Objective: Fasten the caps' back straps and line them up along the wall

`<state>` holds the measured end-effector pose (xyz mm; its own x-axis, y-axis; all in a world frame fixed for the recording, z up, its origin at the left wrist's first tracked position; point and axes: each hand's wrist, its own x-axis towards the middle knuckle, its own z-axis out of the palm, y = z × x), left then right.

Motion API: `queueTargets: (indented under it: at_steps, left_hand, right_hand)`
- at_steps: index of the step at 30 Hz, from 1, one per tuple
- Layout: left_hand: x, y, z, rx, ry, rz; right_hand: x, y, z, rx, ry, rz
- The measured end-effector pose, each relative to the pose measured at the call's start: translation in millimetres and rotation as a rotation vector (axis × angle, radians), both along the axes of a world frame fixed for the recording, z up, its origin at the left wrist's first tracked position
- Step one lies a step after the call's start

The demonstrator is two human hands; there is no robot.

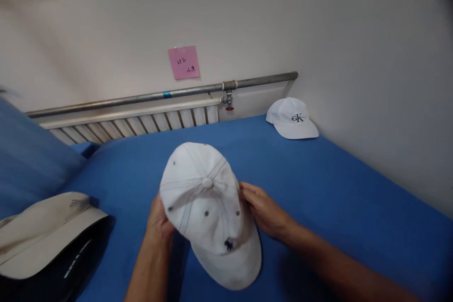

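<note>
A white baseball cap (208, 210) with a small dark logo on its front is held above the blue sheet (336, 193), its brim pointing toward me. My left hand (159, 222) grips the cap's left side, fingers tucked under the crown. My right hand (264, 210) pinches the cap's right edge with curled fingers. Both hands are closed on the cap.
A second white cap (292, 119) with dark letters lies at the far right corner by the wall. A beige hat with a black underside (46, 240) rests at the lower left. A radiator (134, 122), a metal pipe (163, 96) and a pink note (183, 62) line the wall.
</note>
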<state>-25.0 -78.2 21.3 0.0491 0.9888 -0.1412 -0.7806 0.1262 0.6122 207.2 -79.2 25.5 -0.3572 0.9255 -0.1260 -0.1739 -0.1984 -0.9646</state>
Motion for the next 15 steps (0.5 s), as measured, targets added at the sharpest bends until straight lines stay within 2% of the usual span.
queueTargets:
  at_steps: [4,8,11,15]
  left_hand:
    - [5,8,6.5,-0.087,-0.038,0.037]
    - [4,9,7.7,-0.077,-0.033,0.041]
    - [2,8,7.9,-0.084,0.01,0.082]
    - [-2,5,7.2,-0.058,0.021,0.136]
  right_hand:
    - [-3,6,-16.0,-0.103,0.124,0.012]
    - [-1,10,-24.8,-0.155,0.174,-0.017]
    - [0,15,-25.5,-0.313,0.265,-0.096]
    - [-1,15,-17.6,-0.532,0.351,-0.116]
